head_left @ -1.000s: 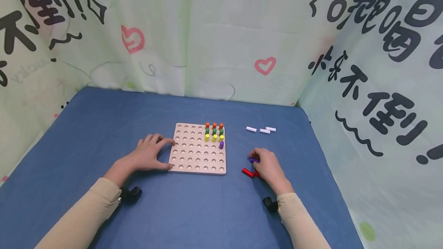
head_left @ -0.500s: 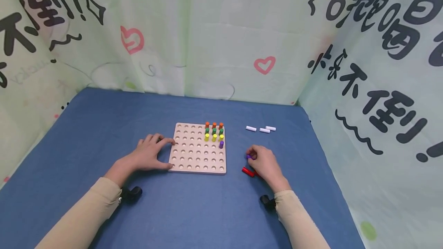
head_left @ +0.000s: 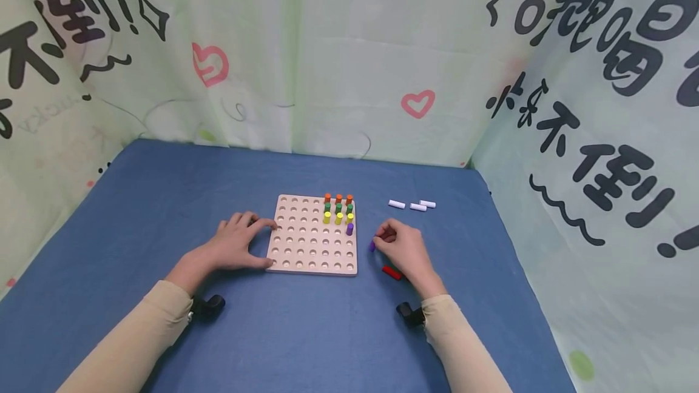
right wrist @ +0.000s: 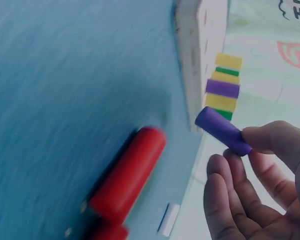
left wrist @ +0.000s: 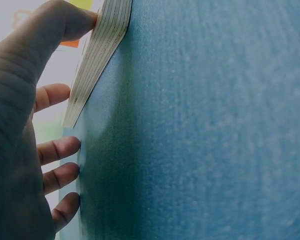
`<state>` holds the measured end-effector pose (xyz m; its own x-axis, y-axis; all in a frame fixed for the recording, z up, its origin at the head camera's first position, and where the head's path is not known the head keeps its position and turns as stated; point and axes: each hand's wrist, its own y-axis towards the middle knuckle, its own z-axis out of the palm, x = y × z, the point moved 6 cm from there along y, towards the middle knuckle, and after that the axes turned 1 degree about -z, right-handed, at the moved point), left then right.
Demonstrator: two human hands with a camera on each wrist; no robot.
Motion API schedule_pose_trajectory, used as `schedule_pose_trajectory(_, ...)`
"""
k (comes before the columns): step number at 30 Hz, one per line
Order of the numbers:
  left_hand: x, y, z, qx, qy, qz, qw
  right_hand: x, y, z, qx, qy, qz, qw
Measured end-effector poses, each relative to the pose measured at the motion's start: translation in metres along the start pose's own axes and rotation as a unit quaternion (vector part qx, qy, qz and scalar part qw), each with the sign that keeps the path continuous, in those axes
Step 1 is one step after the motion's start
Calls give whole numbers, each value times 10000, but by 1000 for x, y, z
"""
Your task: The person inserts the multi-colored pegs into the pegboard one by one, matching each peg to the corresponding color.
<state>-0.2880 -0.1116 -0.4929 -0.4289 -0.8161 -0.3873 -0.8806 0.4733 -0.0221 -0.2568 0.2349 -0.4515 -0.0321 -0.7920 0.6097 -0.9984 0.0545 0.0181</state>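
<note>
My right hand (head_left: 405,248) pinches a purple peg (right wrist: 222,130) between thumb and fingertips, just right of the pegboard. The peg tilts in the right wrist view, one end standing out past the fingers. The light wooden pegboard (head_left: 297,250) has rows of round holes; orange, green and yellow pegs (head_left: 338,218) fill its far right corner. Another purple peg (head_left: 349,230) stands in the right column, in front of the yellow ones. My left hand (head_left: 229,245) is spread at the board's left edge. Its thumb and index finger touch that edge, and the other fingers stand off it.
Below my right hand lies a red peg (head_left: 391,272); the right wrist view shows part of a second red peg (right wrist: 107,231) beside it. Three white pegs (head_left: 418,207) lie farther back on the blue cloth (head_left: 306,332). Printed curtains (head_left: 349,65) enclose the back and sides.
My right hand has lifted the purple peg from beside the red pegs and carried it left and slightly away, towards the board. The left hand has stayed at the board's edge.
</note>
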Motion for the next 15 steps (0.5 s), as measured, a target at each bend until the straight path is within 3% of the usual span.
schedule_pose_trajectory(8, 1, 0, 2, -25, -30, 17, 10000, 20, 5, 6, -291, 453, -203, 9983)
schedule_pose_trajectory(15, 2, 1, 3, -21, -22, 30, 10000, 32, 12, 15, -617, 610, -74, 9962)
